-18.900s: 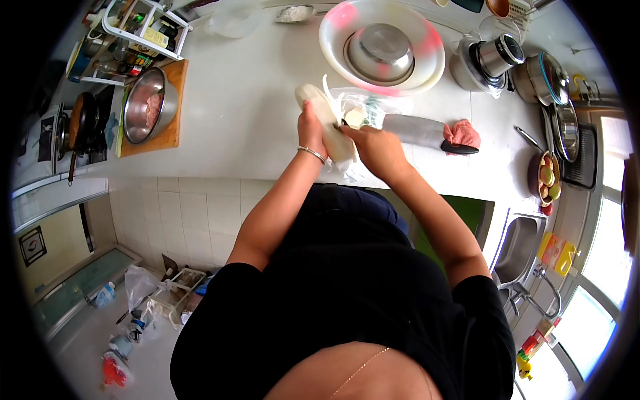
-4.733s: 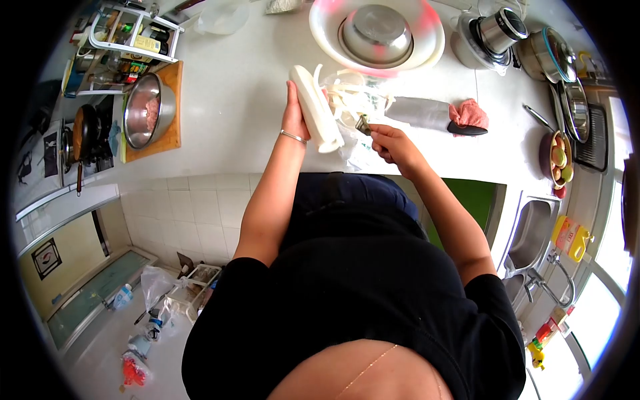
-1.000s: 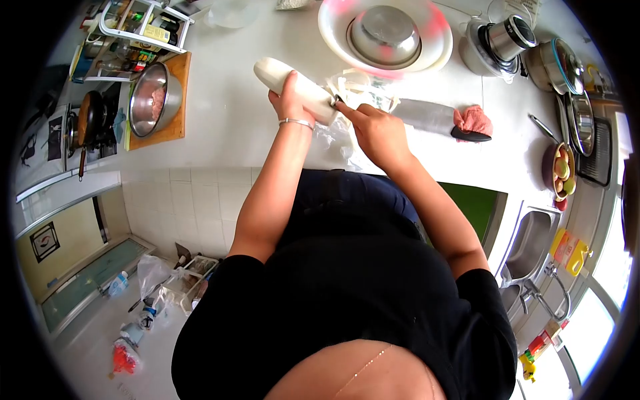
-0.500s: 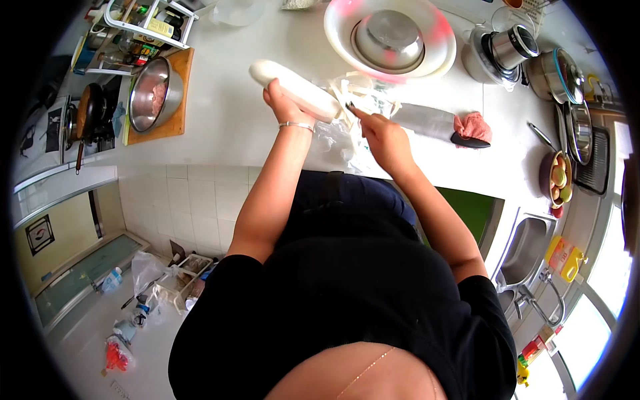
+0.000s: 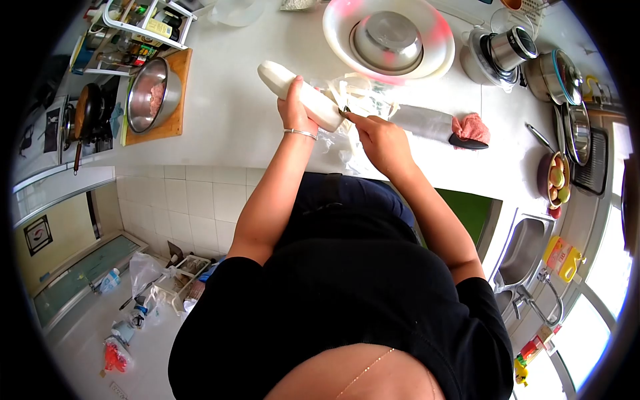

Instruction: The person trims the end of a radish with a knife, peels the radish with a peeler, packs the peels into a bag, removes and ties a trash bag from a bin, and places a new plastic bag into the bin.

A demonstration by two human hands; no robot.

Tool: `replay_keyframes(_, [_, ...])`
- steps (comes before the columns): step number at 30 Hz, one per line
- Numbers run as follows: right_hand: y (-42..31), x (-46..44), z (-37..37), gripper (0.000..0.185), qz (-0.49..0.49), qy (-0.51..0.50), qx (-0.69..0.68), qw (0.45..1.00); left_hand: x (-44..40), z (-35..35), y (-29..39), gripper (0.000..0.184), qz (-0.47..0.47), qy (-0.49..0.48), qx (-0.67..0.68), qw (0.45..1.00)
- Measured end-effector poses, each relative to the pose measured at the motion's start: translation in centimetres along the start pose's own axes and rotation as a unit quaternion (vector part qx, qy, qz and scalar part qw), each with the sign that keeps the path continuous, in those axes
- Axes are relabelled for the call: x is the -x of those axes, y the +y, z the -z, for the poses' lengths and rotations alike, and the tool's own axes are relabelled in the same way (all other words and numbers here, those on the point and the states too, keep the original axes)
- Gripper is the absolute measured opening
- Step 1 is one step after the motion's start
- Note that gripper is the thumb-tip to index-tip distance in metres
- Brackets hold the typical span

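My left hand (image 5: pixel 295 113) is closed around a long white radish (image 5: pixel 321 108), tilted over the counter with its far end up and to the left. A small dark peeler (image 5: pixel 345 111) is gripped in my right hand (image 5: pixel 385 141), its head against the radish's near end. Most of the peeler is hidden by my fingers. Pale strips of peel (image 5: pixel 355 90) lie in a heap just beyond, on a crumpled clear plastic bag (image 5: pixel 349 155). To the right of my right hand a broad cleaver (image 5: pixel 423 120) rests flat on the counter.
A pinkish cloth (image 5: pixel 471 127) lies by the cleaver's handle. Behind the peels stands a large white basin (image 5: pixel 437 57) holding a metal bowl (image 5: pixel 390 40). At left, a steel bowl (image 5: pixel 170 100) with ground meat sits on a wooden board (image 5: pixel 181 83). Pots (image 5: pixel 550 77) line the right side.
My left hand and the radish have shifted slightly right and down, and the radish is tilted more steeply. The peeler has moved a little left, from the peels onto the radish's end.
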State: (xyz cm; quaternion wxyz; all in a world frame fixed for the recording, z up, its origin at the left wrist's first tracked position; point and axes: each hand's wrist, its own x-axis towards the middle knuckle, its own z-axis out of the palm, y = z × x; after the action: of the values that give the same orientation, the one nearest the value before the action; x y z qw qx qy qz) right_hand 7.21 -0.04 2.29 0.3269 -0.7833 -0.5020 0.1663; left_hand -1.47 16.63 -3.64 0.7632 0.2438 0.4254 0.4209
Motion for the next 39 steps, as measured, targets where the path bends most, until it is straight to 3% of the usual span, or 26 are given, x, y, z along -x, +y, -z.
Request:
replay_keyframes(4, [0.6, 1.1, -0.1, 0.034, 0.011, -0.034, 0.035, 0.999, -0.2, -0.5, -0.4, 0.042, -0.026, 0.048, 0.001, 0.999])
replay_keyframes(6, [0.7, 1.1, 0.1, 0.034, 0.016, -0.049, 0.036, 0.998, -0.2, -1.0, -0.2, 0.044, -0.026, 0.124, 0.030, 0.991])
replay_keyframes(10, [0.3, -0.1, -1.1, 0.033, 0.036, 0.033, 0.071, 0.996, 0.2, -1.8, 0.0, 0.051, -0.067, 0.125, 0.002, 0.990])
replay_keyframes(13, [0.6, 1.1, -1.0, 0.036, 0.059, -0.041, 0.157, 0.985, 0.0, -2.5, 0.4, 0.058, -0.085, 0.179, -0.005, 0.980])
replay_keyframes(17, [0.3, -0.4, -1.4, 0.038, 0.085, 0.034, 0.142, 0.986, 0.4, -2.6, 0.4, 0.062, -0.076, 0.188, -0.041, 0.978])
replay_keyframes(22, [0.8, 0.7, -1.3, 0.040, 0.096, -0.016, 0.186, 0.978, -0.1, -2.3, 0.3, 0.064, -0.097, 0.180, -0.054, 0.977])
replay_keyframes(25, [0.3, -1.4, -1.9, 0.043, 0.137, 0.055, 0.190, 0.971, 1.0, -2.4, -0.6, 0.064, -0.089, 0.192, -0.072, 0.975])
replay_keyframes(31, [3.5, 1.7, -1.1, 0.046, 0.136, -0.026, 0.227, 0.964, 0.5, -2.2, 0.0, 0.059, -0.100, 0.196, -0.067, 0.973])
replay_keyframes(35, [4.0, 1.0, -1.5, 0.039, 0.098, 0.008, 0.080, 0.992, 0.9, -1.4, 0.5, 0.055, -0.084, 0.178, -0.055, 0.979])
replay_keyframes(36, [3.9, 0.5, -1.8, 0.030, -0.012, -0.027, -0.083, 0.996, 0.6, -0.5, 0.3, 0.054, -0.062, 0.141, -0.044, 0.987])
replay_keyframes(37, [4.1, 0.1, -2.0, 0.022, -0.121, -0.059, -0.242, 0.961, 0.4, 0.2, 0.3, 0.052, -0.039, 0.102, -0.033, 0.993])
replay_keyframes(38, [4.5, -0.4, -1.9, 0.022, -0.119, -0.054, -0.241, 0.962, 0.0, 0.9, 0.7, 0.052, -0.040, 0.096, -0.033, 0.994])
replay_keyframes(39, [5.0, -0.7, -1.9, 0.017, -0.173, -0.103, -0.372, 0.906, 0.2, 1.6, 1.5, 0.052, 0.043, 0.008, -0.033, 0.998])
